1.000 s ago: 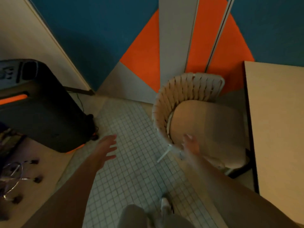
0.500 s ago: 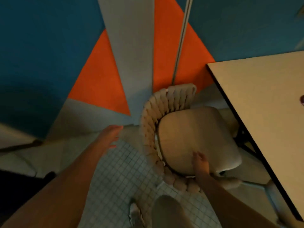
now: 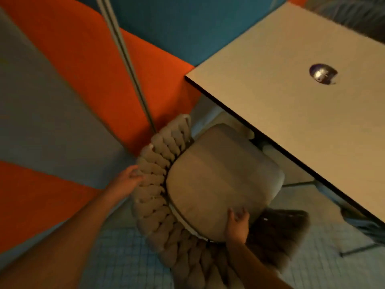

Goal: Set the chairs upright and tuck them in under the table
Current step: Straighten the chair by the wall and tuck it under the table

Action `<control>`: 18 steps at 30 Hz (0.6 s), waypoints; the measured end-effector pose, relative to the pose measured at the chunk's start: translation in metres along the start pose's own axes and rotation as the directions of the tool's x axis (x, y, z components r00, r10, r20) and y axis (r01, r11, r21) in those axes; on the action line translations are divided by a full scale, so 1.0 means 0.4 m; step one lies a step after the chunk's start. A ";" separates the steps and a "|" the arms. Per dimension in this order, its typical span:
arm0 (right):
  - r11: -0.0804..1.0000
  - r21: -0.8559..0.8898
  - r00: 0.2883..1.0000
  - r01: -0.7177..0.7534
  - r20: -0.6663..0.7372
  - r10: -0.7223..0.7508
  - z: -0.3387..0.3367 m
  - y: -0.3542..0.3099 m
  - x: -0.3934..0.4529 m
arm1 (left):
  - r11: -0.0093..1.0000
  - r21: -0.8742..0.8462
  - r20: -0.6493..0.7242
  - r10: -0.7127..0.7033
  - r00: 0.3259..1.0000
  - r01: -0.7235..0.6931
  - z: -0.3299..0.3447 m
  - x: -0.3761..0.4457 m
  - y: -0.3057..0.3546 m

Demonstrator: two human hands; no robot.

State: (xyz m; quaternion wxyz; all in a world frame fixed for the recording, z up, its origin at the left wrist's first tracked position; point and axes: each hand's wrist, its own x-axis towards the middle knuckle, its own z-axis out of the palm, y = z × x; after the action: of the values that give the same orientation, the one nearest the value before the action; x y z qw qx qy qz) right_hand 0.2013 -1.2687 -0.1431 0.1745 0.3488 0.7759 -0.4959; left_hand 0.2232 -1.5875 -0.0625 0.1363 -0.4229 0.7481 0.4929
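While the chair stands upright beside the table, only the far edge of its seat cushion lies under the tabletop's dark edge and most of it sits out in the open. Its woven curved backrest faces a wall of orange, grey and blue panels, close behind it, and a thin metal pole runs down to the backrest's top. The left hand wraps its fingers over the backrest's outer rim. The right hand clasps the near edge of the seat cushion, fingers curled on top. A round metal fitting sits in the tabletop. Small white floor tiles cover the ground below
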 end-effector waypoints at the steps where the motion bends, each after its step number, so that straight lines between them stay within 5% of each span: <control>1: 1.000 0.009 1.000 0.003 0.009 -0.003 0.019 -0.004 -0.012 | 1.000 0.023 0.005 0.004 1.000 -0.005 -0.010 0.029 0.002; 7: 0.976 -0.136 0.972 0.169 -0.139 -0.188 -0.095 -0.075 0.060 | 0.938 0.335 0.112 0.053 0.992 -0.088 -0.017 0.204 0.071; 14: 0.974 -0.224 0.908 0.034 -0.401 -0.123 -0.287 -0.040 0.089 | 0.814 0.532 0.259 0.105 0.960 -0.233 0.012 0.358 0.229; 18: 0.970 -0.223 0.914 -0.091 -0.406 -0.008 -0.300 0.050 0.020 | 0.828 0.510 0.280 0.096 0.955 -0.233 0.055 0.371 0.269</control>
State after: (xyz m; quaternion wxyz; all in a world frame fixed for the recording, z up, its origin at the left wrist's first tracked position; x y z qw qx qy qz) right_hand 0.2188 -1.1536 -0.1073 0.0617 0.4368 0.8411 -0.3129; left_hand 0.0460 -1.6260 -0.0981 0.2960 -0.2379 0.8674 0.3214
